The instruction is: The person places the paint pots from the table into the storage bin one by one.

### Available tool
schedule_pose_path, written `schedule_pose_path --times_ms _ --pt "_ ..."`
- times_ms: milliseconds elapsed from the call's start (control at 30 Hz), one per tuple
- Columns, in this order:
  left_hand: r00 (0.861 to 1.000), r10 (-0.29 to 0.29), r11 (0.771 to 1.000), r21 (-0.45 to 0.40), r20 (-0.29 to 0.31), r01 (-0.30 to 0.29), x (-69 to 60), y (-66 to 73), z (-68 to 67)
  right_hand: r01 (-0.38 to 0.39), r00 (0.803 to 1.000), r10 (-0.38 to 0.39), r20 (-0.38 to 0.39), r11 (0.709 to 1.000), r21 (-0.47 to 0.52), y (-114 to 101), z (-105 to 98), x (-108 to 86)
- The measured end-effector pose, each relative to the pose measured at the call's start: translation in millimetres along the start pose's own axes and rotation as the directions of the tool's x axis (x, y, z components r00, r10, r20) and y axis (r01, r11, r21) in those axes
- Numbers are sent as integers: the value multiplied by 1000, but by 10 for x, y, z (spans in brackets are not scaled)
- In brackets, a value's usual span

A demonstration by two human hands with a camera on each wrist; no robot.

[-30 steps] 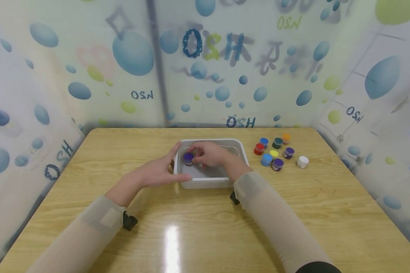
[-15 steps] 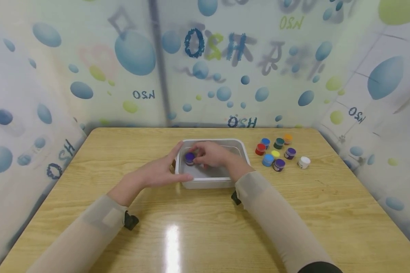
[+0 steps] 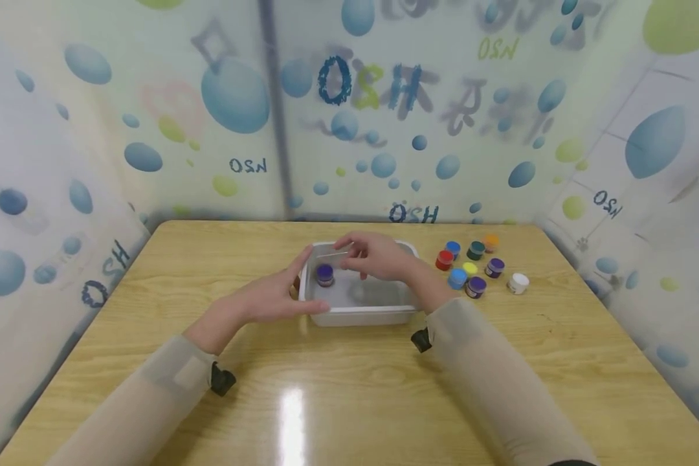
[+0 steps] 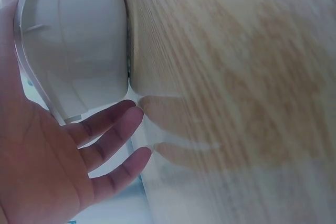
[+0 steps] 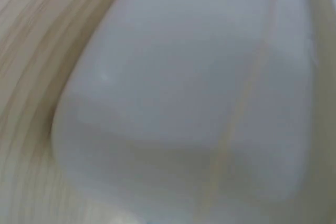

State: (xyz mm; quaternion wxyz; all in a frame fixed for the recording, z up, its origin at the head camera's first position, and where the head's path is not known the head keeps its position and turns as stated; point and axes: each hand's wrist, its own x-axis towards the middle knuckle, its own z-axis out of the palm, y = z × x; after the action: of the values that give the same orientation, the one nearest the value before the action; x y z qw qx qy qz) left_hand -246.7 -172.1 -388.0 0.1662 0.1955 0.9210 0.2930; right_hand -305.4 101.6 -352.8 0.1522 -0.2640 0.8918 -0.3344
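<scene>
A white tray (image 3: 366,316) stands on the table, a purple-lidded jar (image 3: 325,275) inside near its left end. My left hand (image 3: 268,294) is spread at the tray's left end, thumb along the front rim; the left wrist view has this hand (image 4: 47,166) with its fingers beside the tray's wall (image 4: 79,40). Above the tray is my right hand (image 3: 381,255), fingers loosely bent and holding nothing, right of the jar. The right wrist view has only the tray's outer wall (image 5: 184,87), blurred, and no fingers.
Right of the tray stand several small jars, among them a red one (image 3: 444,260), a light blue one (image 3: 457,278), a dark green one (image 3: 476,250) and a white one (image 3: 518,283). A patterned wall (image 3: 326,175) rises behind the wooden table (image 3: 349,401).
My right hand has let go of the purple-lidded jar and moved up and to the right. The jar stays in the tray. My left hand keeps its place at the tray's end.
</scene>
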Motion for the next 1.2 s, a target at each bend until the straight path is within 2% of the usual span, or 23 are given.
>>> schedule_pose_path --times_ms 233,433,567,867,1100,1200 --pt "1000 26 1000 6 -18 -26 8 5 14 12 995 -8 -104 999 42 147 -271 -406" --pt "1000 -9 1000 10 -13 9 -7 5 21 -7 986 19 -163 997 76 369 -465 -797" --pt "1000 -19 1000 13 -10 19 -13 -5 23 -23 980 33 -196 998 54 512 -563 -1058" --pt "1000 -12 1000 7 -12 12 -8 -13 15 -104 962 121 -246 991 81 961 -668 -1617" --pt "1000 -10 1000 15 -16 10 -7 -3 -11 -180 943 186 -276 983 48 1354 -771 -1953" --pt "1000 -5 1000 5 -11 5 3 4 3 -241 929 234 -286 970 11 1499 -881 -2095"
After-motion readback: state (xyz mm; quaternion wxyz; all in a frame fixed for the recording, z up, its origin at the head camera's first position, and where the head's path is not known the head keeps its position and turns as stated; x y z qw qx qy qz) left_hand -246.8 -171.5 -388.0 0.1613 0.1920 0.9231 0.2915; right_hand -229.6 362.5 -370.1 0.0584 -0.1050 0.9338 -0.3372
